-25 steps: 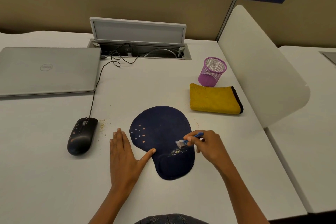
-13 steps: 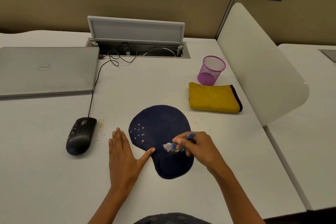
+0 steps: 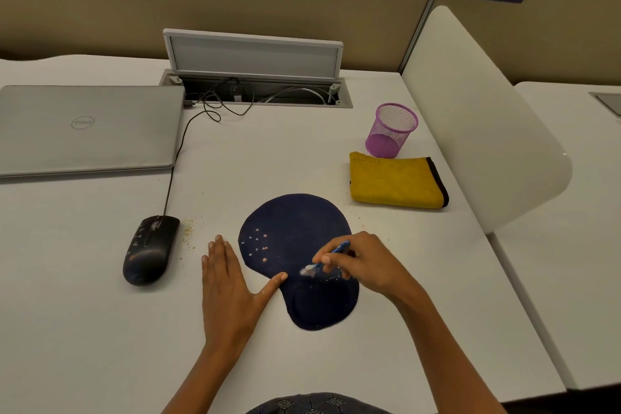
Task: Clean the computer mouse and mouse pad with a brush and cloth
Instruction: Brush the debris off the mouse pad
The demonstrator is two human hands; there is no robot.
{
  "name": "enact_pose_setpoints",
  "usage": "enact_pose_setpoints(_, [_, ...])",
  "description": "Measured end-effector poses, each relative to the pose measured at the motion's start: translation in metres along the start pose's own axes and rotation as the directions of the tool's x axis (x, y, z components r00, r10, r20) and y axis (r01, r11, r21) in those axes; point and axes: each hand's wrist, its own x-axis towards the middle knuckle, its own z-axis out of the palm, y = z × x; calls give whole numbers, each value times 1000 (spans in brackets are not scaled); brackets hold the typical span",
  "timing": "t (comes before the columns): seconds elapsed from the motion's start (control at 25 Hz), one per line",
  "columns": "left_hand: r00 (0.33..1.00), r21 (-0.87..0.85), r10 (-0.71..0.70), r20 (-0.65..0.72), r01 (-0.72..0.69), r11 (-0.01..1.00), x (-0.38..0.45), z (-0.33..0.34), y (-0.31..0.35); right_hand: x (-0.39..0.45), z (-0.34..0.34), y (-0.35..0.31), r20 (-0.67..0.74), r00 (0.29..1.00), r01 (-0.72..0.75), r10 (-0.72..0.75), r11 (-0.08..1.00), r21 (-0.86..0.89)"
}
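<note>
A dark blue mouse pad (image 3: 295, 228) with a wrist rest lies on the white desk, dotted with pale crumbs. My right hand (image 3: 366, 262) pinches a small blue brush (image 3: 324, 260), its white bristles touching the pad near the wrist rest. Flat on the desk, my left hand (image 3: 228, 282) lies with straight fingers, and its thumb touches the pad's left edge. A black wired mouse (image 3: 149, 250) sits to the left, with crumbs on the desk beside it. A folded yellow cloth (image 3: 396, 183) lies behind the pad on the right.
A shut grey laptop (image 3: 87, 128) lies at the back left. A purple mesh cup (image 3: 391, 129) stands behind the cloth. An open cable hatch (image 3: 255, 91) is at the back centre, and a white divider panel (image 3: 480, 111) bounds the desk on the right.
My right hand has swept the brush leftward across the pad toward my left thumb. The left hand, mouse and cloth have stayed put.
</note>
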Motion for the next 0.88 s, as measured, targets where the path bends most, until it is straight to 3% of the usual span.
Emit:
enact_pose_setpoints(0.12, [1000, 13, 8, 3, -8, 1000, 1, 0, -1, 10, 7, -7, 166, 986, 24, -8, 995, -96])
enact_pose_setpoints(0.2, [1000, 16, 3, 13, -3, 1000, 1, 0, -1, 11, -1, -6, 197, 980, 4, 21, 992, -124])
enact_pose_setpoints(0.36, [1000, 5, 15, -2, -15, 1000, 0, -3, 2, 9, -27, 3, 89, 993, -49, 73, 966, -253])
enact_pose_setpoints(0.44, [1000, -1, 17, -11, -17, 1000, -1, -4, 4, 9, -33, 2, 39, 997, -54, 65, 971, -232])
enact_pose_setpoints(0.6, [1000, 16, 1, 3, -1, 1000, -1, -4, 2, 10, -17, -7, 125, 992, 28, -21, 998, -55])
enact_pose_setpoints(0.76, [1000, 14, -11, 10, 11, 1000, 1, -2, 1, 14, 0, -3, 154, 988, 15, -5, 998, -65])
enact_pose_setpoints(0.88, [1000, 18, -4, 2, 4, 1000, 0, -1, 0, 11, -8, 3, 97, 994, -35, 51, 987, -156])
